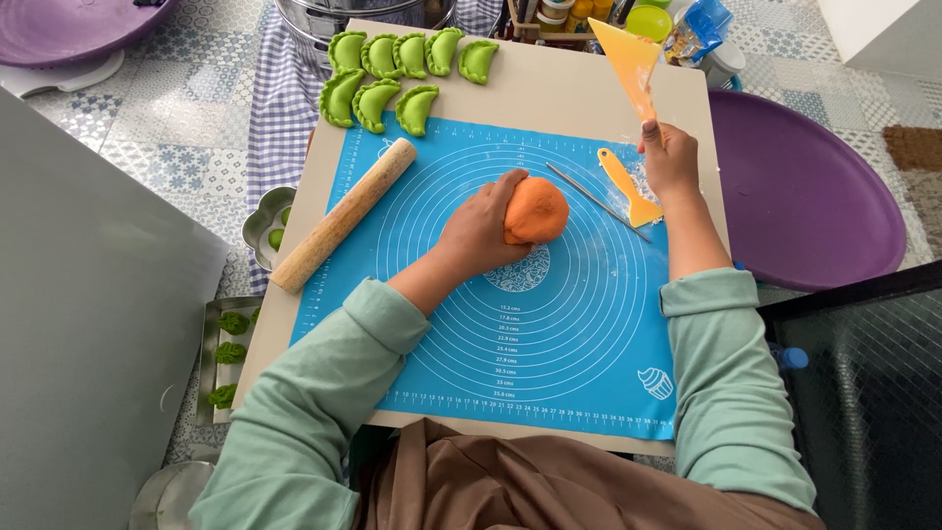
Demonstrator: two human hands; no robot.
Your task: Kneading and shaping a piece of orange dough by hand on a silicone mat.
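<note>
My left hand (481,228) grips a ball of orange dough (538,209) resting on the blue silicone baking mat (549,334). My right hand (670,157) holds a yellow-orange dough scraper (628,59) upright at the mat's far right corner. A small orange plastic knife (628,186) and a thin metal rod (594,199) lie on the mat just beside the right hand. A wooden rolling pin (343,214) lies diagonally at the mat's left edge.
Several green filled dumplings (407,74) sit in rows on the beige board (559,98) beyond the mat. A large purple tray (805,186) lies right, a steel tray (209,334) with small green pieces left, and a metal pot (324,20) behind.
</note>
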